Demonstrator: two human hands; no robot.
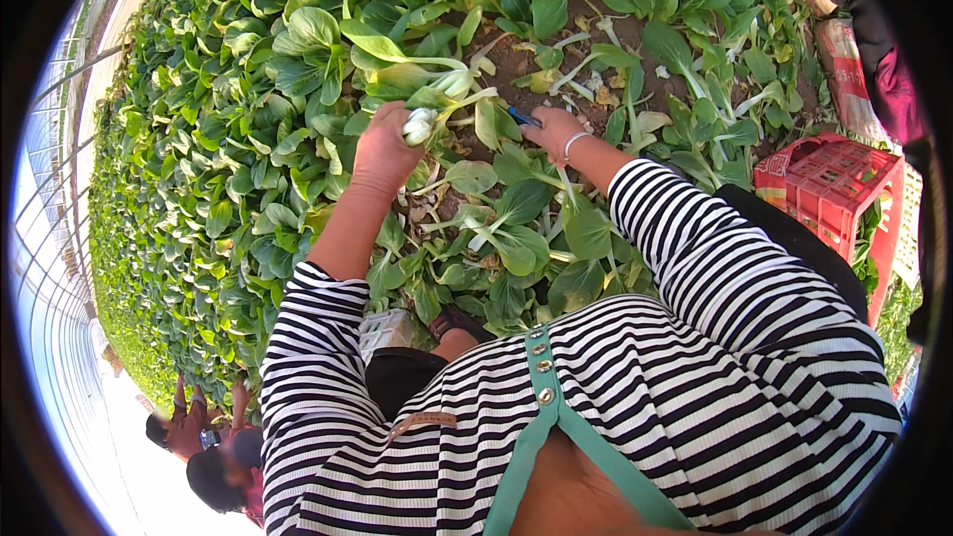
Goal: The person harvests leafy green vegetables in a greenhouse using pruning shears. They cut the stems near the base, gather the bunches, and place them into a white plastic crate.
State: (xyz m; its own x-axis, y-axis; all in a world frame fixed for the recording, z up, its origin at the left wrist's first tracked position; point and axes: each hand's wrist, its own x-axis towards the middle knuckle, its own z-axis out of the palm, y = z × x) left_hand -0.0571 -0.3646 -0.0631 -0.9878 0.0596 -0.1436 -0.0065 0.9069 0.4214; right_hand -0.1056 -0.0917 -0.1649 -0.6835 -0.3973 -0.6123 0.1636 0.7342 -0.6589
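My left hand (387,143) is closed around a bok choy (419,126), whose pale stem base sticks out past the thumb. Just above the hand lies a second bok choy (453,82), with its white base towards the right. A loose yellowing leaf (447,108) is between the two. In my right hand (555,132) is a small blue-handled tool (525,117) pointing left, low over the soil; its working end is hidden among leaves. A gap separates the two hands.
Dense standing bok choy (223,164) fills the left side. Cut leaves (514,231) litter the soil (514,74) before me. A red plastic crate (841,186) stands at right, near another person (893,74). Two people (223,469) are at lower left. A pale crate (383,331) is by my leg.
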